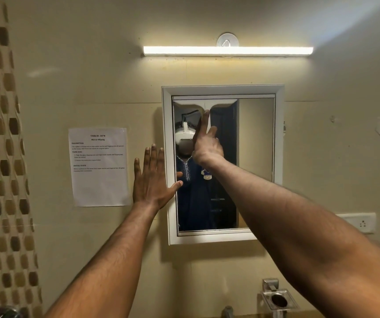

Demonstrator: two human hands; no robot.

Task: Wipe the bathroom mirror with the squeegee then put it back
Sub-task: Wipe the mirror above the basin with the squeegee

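Note:
A white-framed mirror [255,161] hangs on the beige wall. A white squeegee [205,103] lies with its wide blade flat against the top of the glass, on the left half. My right hand [206,145] grips its handle from below, index finger stretched up along it. My left hand [153,180] rests flat and open on the wall at the mirror's left frame, thumb touching the frame. Water marks show on the glass below the blade at the left.
A printed task sheet [99,167] is taped to the wall left of the mirror. A lit tube light [228,51] sits above, with a white hook [227,41] behind it. A socket plate [358,222] is at the right. A metal holder [278,299] and tap are below.

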